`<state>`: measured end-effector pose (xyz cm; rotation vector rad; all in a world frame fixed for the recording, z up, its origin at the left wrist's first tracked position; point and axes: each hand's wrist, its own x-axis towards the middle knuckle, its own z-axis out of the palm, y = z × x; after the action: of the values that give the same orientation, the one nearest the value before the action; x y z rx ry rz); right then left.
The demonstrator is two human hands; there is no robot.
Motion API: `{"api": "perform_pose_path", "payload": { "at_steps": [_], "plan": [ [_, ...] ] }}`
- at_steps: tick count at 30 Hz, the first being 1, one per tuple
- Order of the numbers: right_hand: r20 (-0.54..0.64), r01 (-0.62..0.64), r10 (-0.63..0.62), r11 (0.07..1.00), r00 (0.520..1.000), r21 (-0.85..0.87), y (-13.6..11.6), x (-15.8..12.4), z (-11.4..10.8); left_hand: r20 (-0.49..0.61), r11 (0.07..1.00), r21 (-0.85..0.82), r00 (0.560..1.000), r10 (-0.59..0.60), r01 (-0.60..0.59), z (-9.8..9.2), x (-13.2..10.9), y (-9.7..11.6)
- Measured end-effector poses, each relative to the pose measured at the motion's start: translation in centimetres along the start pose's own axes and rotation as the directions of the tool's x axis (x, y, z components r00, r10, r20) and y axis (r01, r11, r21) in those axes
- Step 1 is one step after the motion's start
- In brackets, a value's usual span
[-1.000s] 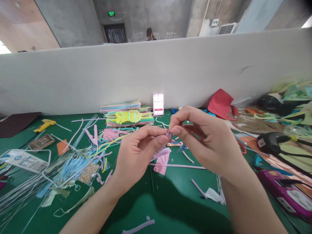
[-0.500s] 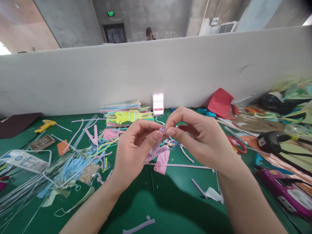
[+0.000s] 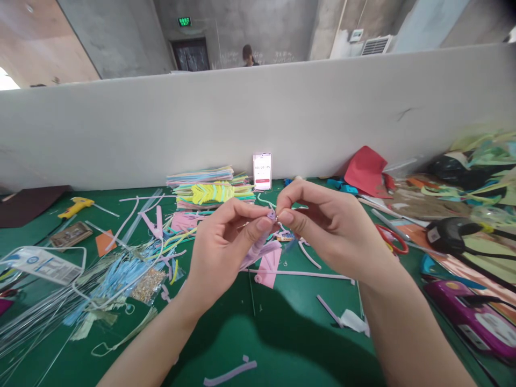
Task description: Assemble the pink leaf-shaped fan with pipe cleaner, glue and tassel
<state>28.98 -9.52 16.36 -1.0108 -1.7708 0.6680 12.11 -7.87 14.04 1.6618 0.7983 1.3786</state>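
Between my two hands is a small lilac craft piece made of fuzzy strips, like pipe cleaners. My left hand pinches its top end between thumb and forefinger, and the rest trails below the fingers. My right hand is closed in a pinch right beside that end, on something tiny and shiny that I cannot make out. The fingertips of both hands nearly touch. Below them a pink card lies on the green table, with a long lilac strip across it.
A phone showing a timer leans on the white partition. Bundled pipe cleaners, a yellow glue gun and a bag of beads lie left. Red-handled scissors and a purple device lie right.
Both hands hold nearly the same pose. The top end of the lilac piece and the pinching fingertips have shifted very slightly to the right.
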Motion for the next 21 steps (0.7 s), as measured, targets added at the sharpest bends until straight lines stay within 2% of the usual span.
{"api": "perform_pose_path", "payload": {
  "at_steps": [7, 13, 21],
  "plan": [
    [-0.059, 0.007, -0.012, 0.997, 0.998, -0.074, -0.21, -0.07, 0.21, -0.007, 1.000, -0.022, 1.000, -0.004, 0.004, 0.06, -0.18, 0.03],
    [-0.032, 0.028, -0.027, 1.000, 0.999, 0.013, 0.12, 0.09, -0.25, -0.037, 0.996, -0.087, 0.999, -0.017, 0.014, 0.00, 0.02, 0.09],
    [-0.002, -0.022, 0.023, 0.986, 1.000, 0.165, -0.15, 0.07, 0.25, 0.122, 0.977, -0.170, 0.987, -0.106, 0.126, -0.60, 0.28, 0.37]
  ]
}}
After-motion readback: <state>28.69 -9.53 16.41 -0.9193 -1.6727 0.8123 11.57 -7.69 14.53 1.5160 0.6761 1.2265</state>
